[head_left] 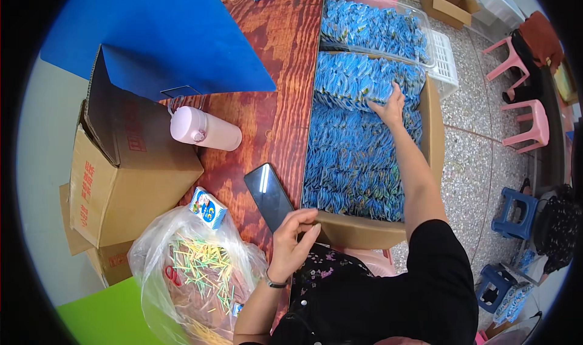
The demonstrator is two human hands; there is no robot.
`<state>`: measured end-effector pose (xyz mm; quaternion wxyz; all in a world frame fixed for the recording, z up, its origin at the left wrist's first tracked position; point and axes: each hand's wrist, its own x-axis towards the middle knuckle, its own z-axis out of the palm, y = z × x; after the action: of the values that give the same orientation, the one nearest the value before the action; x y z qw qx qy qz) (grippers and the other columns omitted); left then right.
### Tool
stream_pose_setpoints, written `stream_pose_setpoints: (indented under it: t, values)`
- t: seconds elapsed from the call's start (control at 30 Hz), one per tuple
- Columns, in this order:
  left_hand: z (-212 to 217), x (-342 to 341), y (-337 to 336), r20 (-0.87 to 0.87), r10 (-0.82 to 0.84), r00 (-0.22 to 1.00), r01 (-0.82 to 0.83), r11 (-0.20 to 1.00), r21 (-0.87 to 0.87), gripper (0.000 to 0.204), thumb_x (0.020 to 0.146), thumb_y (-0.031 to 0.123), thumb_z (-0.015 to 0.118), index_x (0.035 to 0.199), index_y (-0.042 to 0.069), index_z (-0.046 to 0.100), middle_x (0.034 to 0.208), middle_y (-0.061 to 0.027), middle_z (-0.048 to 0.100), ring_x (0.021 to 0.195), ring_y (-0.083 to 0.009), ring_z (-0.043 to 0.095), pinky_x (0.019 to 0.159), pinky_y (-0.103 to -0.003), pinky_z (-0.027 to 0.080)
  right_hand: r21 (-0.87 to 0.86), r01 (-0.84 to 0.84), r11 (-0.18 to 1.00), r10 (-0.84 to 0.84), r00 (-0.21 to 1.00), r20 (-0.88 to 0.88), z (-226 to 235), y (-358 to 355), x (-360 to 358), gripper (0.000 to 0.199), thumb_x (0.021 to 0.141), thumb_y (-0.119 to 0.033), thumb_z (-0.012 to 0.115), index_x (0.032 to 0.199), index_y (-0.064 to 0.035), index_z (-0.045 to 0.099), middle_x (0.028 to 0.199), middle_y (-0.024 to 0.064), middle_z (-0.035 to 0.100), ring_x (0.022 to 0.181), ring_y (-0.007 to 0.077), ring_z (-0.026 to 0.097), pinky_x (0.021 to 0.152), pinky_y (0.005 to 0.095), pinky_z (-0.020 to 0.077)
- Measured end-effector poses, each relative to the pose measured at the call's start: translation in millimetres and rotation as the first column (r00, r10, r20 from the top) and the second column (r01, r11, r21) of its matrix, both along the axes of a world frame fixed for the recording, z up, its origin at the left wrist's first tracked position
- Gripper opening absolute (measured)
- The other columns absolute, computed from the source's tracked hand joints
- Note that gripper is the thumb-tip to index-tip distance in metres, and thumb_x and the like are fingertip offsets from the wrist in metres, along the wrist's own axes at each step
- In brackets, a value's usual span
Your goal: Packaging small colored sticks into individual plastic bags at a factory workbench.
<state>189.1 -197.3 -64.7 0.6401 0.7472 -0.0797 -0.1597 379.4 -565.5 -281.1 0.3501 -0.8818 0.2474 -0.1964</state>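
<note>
A cardboard box (432,132) beside the table is packed with rows of small blue striped packets (358,163). My right hand (388,107) reaches into its far part, thumb and fingers spread against the end of an upper row of packets (349,81). It touches them without visibly closing around any. My left hand (293,243) hovers by the box's near left corner, fingers curved and thumb apart, with nothing visible in it. Close to those fingers, a dark phone (267,193) lies on the table.
On the wooden table (285,53) are a pink bottle (206,129), an open carton (139,181), a blue panel (164,35) and a small blue-white packet (207,208). A plastic bag (158,272) holds thin yellow and green sticks. Beyond the box sits a clear bin (376,29) of packets; stools (528,126) stand right.
</note>
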Motion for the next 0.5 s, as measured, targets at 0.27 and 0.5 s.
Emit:
stream_pose_setpoints:
  t: [0.27,0.5]
  values:
    - [5.3,-11.4,15.4,-0.068,-0.117,0.991,0.121,0.991,0.055,0.032,0.087,-0.006,0.061,0.119,-0.004,0.057,0.124,-0.011,0.051,0.109,-0.0152,0.056,0.09,-0.027,0.049,-0.348,-0.131,0.928,0.137,0.991,-0.007,-27.8,-12.4,-24.7,0.108,0.068,-0.016,0.085,0.15,-0.0117,0.014,0.141,0.0303,0.027,0.127,0.0475,0.033,0.106,0.0481,0.0309]
    - [2.5,-24.1,17.5,-0.078,-0.059,0.995,0.061,0.998,0.027,0.032,0.083,-0.005,0.066,0.115,-0.004,0.06,0.124,-0.0156,0.055,0.105,-0.0185,0.06,0.084,-0.027,0.053,-0.182,-0.001,0.983,-0.032,0.984,-0.174,-31.5,-55.8,0.5,0.108,0.071,-0.027,0.081,0.15,-0.009,0.01,0.126,0.0295,0.037,0.116,0.0448,0.043,0.099,0.0475,0.0392]
